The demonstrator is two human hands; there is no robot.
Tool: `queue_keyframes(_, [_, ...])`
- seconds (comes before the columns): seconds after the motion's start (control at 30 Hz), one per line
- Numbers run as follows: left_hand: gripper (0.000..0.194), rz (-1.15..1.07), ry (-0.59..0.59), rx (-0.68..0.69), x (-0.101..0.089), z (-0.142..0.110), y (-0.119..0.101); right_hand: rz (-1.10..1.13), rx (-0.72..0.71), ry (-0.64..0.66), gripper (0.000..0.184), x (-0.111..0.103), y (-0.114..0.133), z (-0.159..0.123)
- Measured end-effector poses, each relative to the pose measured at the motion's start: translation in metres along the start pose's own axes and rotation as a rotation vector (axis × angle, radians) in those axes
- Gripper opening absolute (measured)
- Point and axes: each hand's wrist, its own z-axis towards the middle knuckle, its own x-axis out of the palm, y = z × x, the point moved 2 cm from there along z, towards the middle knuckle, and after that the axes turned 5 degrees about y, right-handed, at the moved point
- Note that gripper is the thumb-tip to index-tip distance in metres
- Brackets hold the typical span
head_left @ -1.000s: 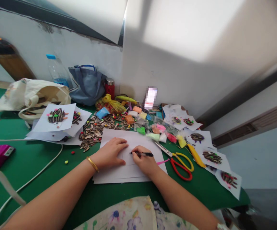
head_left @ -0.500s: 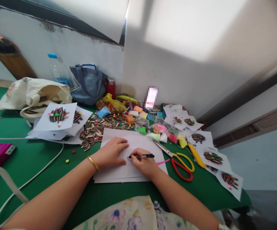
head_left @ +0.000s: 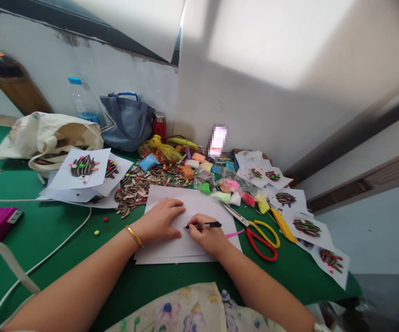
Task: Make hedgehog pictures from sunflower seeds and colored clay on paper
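A small stack of white paper [head_left: 196,203] lies on the green table in front of me. My left hand [head_left: 161,219] rests flat on its left side, fingers spread. In my right hand [head_left: 206,235] a black pen [head_left: 204,225] is gripped, its tip touching or just over the middle of the sheet; any marks there are too faint to make out. Right of the paper lie scissors [head_left: 261,237] with one yellow and one red handle. A pink tool [head_left: 234,234] sticks out from behind my right hand.
Striped sunflower seeds [head_left: 137,186] and bagged coloured clay [head_left: 220,186] spread behind the paper. Seed-and-clay hedgehog pictures lie in a pile [head_left: 85,170] at left and in a row [head_left: 306,227] at right, near a yellow cutter [head_left: 284,226]. A white cable [head_left: 64,242] crosses the left side.
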Motion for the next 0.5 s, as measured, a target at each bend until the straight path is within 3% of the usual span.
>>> queue_keyframes(0.5, [0.071, -0.034, -0.010, 0.006, 0.0020, 0.0005, 0.0031, 0.000, 0.076, -0.063, 0.013, -0.0057, -0.0031, -0.0018])
